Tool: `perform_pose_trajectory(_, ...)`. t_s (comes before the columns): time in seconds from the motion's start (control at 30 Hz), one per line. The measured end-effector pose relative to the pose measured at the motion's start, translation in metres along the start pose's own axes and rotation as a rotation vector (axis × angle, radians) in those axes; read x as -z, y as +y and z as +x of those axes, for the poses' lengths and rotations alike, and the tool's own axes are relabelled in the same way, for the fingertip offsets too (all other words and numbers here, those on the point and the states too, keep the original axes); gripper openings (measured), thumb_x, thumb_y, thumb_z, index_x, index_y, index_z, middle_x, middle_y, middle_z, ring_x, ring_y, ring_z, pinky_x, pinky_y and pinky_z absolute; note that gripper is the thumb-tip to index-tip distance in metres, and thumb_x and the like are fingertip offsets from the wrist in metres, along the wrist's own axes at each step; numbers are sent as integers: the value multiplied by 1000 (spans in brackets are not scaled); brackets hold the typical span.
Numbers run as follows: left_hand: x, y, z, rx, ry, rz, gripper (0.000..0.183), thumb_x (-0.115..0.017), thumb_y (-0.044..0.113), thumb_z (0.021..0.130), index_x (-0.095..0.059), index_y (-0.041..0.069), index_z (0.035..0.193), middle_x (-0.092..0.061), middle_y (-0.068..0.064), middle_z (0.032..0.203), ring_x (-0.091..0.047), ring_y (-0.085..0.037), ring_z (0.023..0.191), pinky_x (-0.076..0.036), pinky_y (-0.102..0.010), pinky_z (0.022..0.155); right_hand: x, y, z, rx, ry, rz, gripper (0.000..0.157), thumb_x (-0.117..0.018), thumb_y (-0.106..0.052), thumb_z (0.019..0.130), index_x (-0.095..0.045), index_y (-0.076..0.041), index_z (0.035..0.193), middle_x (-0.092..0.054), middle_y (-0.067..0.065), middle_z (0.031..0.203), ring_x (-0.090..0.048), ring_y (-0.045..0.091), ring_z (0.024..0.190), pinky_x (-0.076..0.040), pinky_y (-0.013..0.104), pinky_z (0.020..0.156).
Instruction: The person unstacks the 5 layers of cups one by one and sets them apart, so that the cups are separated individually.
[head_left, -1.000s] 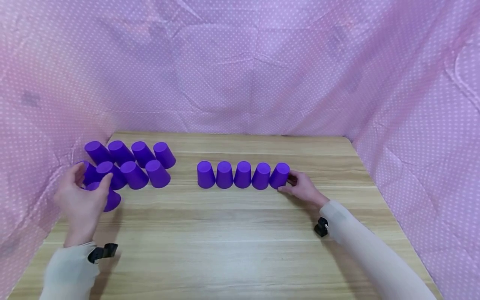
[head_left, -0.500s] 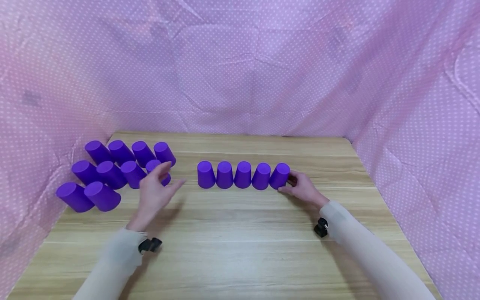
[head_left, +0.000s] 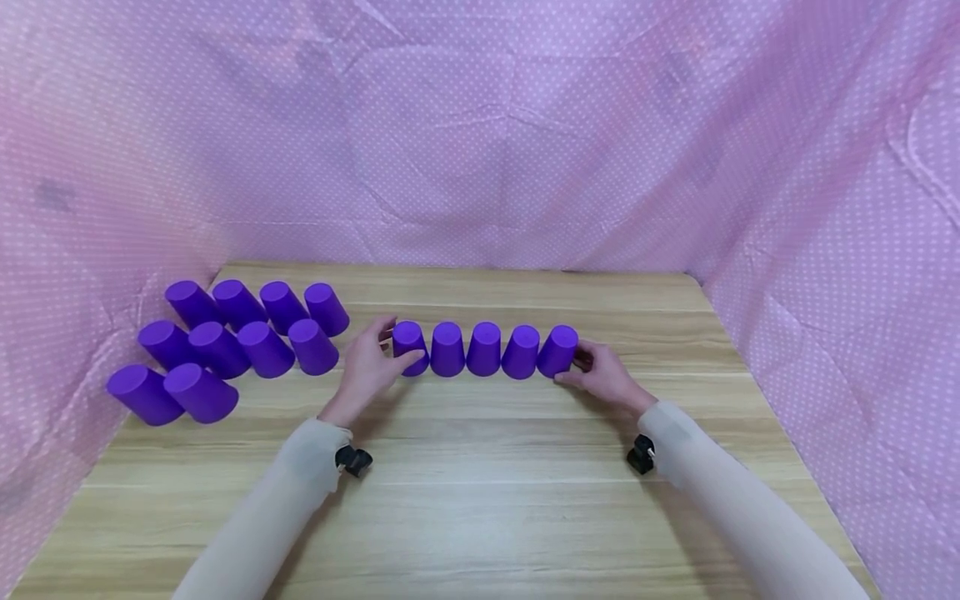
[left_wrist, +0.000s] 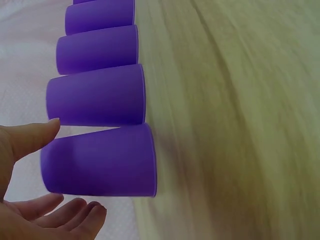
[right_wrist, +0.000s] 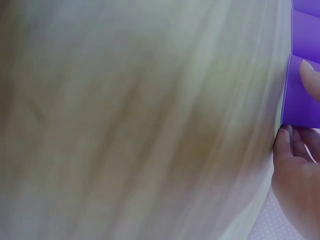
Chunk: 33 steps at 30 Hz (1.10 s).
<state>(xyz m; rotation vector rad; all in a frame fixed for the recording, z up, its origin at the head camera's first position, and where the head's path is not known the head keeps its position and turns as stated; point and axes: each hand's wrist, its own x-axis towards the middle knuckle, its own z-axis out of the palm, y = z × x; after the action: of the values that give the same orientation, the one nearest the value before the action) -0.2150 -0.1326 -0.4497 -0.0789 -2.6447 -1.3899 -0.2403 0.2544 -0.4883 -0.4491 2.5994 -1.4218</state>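
A row of several upside-down purple cups (head_left: 484, 350) stands side by side in the middle of the table. My left hand (head_left: 369, 367) is at the left-end cup (left_wrist: 100, 162), thumb on its near side and fingers beyond it. In the left wrist view, a gap shows between the fingers (left_wrist: 75, 215) and that cup, with the thumb tip over its upper edge. At the other end of the row, my right hand (head_left: 603, 377) holds the right-end cup (head_left: 557, 352) between thumb and fingers. The right wrist view shows its thumb (right_wrist: 312, 82) lying against the cup wall.
More upside-down purple cups stand at the table's left: a back row (head_left: 281, 308), a middle row (head_left: 266, 350) and two front cups (head_left: 201, 393). A pink dotted cloth (head_left: 480, 150) hangs behind and beside the wooden table (head_left: 480, 500).
My left hand has moved right, from the front cups at the left across to the left end of the middle row. My right hand has stayed at the right-end cup.
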Motion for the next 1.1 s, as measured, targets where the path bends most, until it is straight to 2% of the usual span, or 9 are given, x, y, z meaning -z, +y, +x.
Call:
perform_pose_trajectory(0.23, -7, -2, 3, -7, 18, -20, 57, -82, 15, 76, -55, 1, 125, -62, -19, 116, -59, -32, 106, -49, -42, 89, -1, 0, 1, 16, -6, 5, 52, -80, -10, 79, -57, 0, 124, -60, 17, 123, -54, 28, 117, -43, 34, 98)
perform_pose_trajectory(0.43, -4, -2, -1, 32, -1, -59, 52, -78, 11, 81, -54, 2, 126, -60, -20, 117, -58, -33, 107, -49, -41, 91, -2, 0, 1, 12, -7, 12, 49, -79, -8, 78, -59, -1, 123, -61, 15, 121, -54, 28, 116, -43, 35, 99)
perform_pose_trajectory(0.57, 7, -3, -10, 36, 4, -59, 51, -78, 14, 81, -55, 4, 126, -61, -18, 117, -59, -32, 107, -49, -42, 91, -1, 0, 1, 2, -12, 12, 49, -79, -8, 79, -59, -1, 123, -60, 15, 122, -54, 29, 117, -43, 35, 99)
perform_pose_trajectory(0.8, 31, -11, -31, 11, 37, 10, 54, -82, 24, 77, -59, 5, 122, -63, -17, 114, -60, -33, 106, -50, -45, 89, 0, 1, 0, 11, -8, 41, 52, -79, -5, 78, -57, 4, 124, -58, 22, 123, -52, 36, 118, -41, 42, 100)
perform_pose_trajectory(0.93, 47, -16, -41, 36, 46, 23, 57, -82, 27, 77, -58, 3, 124, -62, -19, 116, -58, -35, 108, -49, -46, 90, -1, 2, 1, 20, -6, 54, 52, -78, -3, 78, -55, 6, 125, -57, 24, 124, -50, 38, 119, -40, 44, 100)
perform_pose_trajectory(1.1, 67, -21, -53, 76, 62, 65, 61, -81, 30, 77, -56, 1, 124, -60, -22, 117, -58, -38, 107, -49, -47, 90, -1, -1, 1, -15, -10, 21, 53, -79, -5, 78, -56, 4, 125, -57, 21, 124, -52, 34, 118, -42, 38, 99)
